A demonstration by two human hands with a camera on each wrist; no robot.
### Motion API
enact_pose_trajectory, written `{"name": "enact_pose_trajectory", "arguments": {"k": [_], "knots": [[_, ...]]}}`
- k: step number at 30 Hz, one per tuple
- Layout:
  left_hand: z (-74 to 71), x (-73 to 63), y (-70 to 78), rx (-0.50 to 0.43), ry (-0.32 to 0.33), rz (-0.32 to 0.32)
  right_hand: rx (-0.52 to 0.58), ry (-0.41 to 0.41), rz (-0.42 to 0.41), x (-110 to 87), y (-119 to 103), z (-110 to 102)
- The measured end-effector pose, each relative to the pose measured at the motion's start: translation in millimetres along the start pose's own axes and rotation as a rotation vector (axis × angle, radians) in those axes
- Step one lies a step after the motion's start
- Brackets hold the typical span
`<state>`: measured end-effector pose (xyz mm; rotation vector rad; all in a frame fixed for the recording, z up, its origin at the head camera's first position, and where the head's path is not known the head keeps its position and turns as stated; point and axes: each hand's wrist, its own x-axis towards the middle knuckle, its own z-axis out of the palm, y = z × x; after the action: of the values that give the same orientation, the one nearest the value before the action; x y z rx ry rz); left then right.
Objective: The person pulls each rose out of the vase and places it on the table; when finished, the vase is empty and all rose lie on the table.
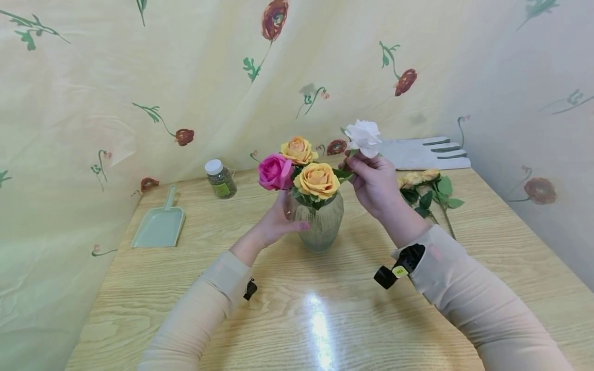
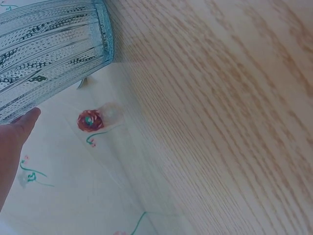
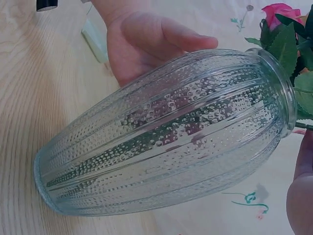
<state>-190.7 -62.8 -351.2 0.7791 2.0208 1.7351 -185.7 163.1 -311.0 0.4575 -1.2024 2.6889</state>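
A ribbed clear glass vase [image 1: 320,226] stands upright on the table, holding a pink rose [image 1: 276,172] and two yellow-orange roses [image 1: 317,181]. My left hand [image 1: 277,219] grips its left side, thumb in front and the other fingers behind it. In the right wrist view the left hand [image 3: 146,46] lies against the bubbled glass. To the right of the vase mouth, my right hand [image 1: 378,185] pinches a white rose [image 1: 363,137] just below its bloom. The white rose's lower stem is mostly hidden; I cannot tell whether its end is inside the vase.
Pale yellow roses [image 1: 419,178] with leafy stems lie right of the right hand. Behind them is a white glove [image 1: 422,153]. A small jar [image 1: 220,179] with a white lid and a light green dustpan [image 1: 160,226] are at the left. Flower-printed cloth [image 1: 209,77] backs the table.
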Motion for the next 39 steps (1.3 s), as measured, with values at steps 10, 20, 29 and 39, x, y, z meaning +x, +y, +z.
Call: {"name": "enact_pose_trajectory", "arguments": {"k": [10,20,29,39], "knots": [[0.1,1.0,-4.1,-0.028,0.001,-0.023,0.125,0.041,-0.046,-2.8,-4,-1],[-2.5,6.4,-25.4,0.009,0.024,0.006,0.257,0.042,-0.098,-2.5,-10,-5],[-2.6,7.3,-27.1,-0.016,0.020,0.038,0.326,0.071,-0.115,-0.9,-18,-9],[-0.8,10.3,-30.4,-0.039,0.031,0.091,0.332,0.188,-0.133,-0.7,-26,-13]]}}
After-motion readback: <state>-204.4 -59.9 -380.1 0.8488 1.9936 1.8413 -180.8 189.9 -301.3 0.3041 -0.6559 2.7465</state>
